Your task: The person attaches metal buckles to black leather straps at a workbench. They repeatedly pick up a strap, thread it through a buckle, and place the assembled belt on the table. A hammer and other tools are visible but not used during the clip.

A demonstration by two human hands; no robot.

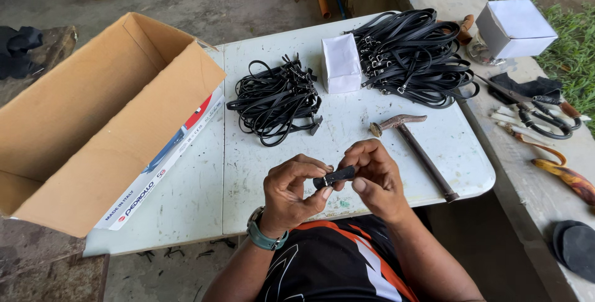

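Big open carton (93, 122) at nine o'clock, tipped on its side, mouth up and rightward, resting partly on the table (273, 166) and overhanging its left edge. White table filling the middle, scuffed and marked. Concrete ledge (539, 172) along three o'clock, just beside the table's right edge.

Large heap of black straps (415, 54) at one o'clock, buckles showing among the loops. Smaller tangle of thinner straps (276, 99) at twelve o'clock, close to the centre. White box (341, 63) between the two piles, touching or nearly touching both. Second white box (514, 26) at two o'clock, on the ledge. Hammer (418, 150) at three o'clock from the hands, head toward the far side, handle running down to the table's near right corner.

On the ledge at three o'clock: pliers (545, 113) with dark handles, and a banana (567, 178) nearer the wearer.

Both hands at six o'clock, above the table's near edge. Left hand (291, 193), watch at the wrist, curled tight, thumb and fingers pinching the left end of a short black piece (334, 177). Right hand (375, 178) closed on the piece's right end, thumb underneath, fingers over the top. Piece held level between the two hands, clear of the tabletop.
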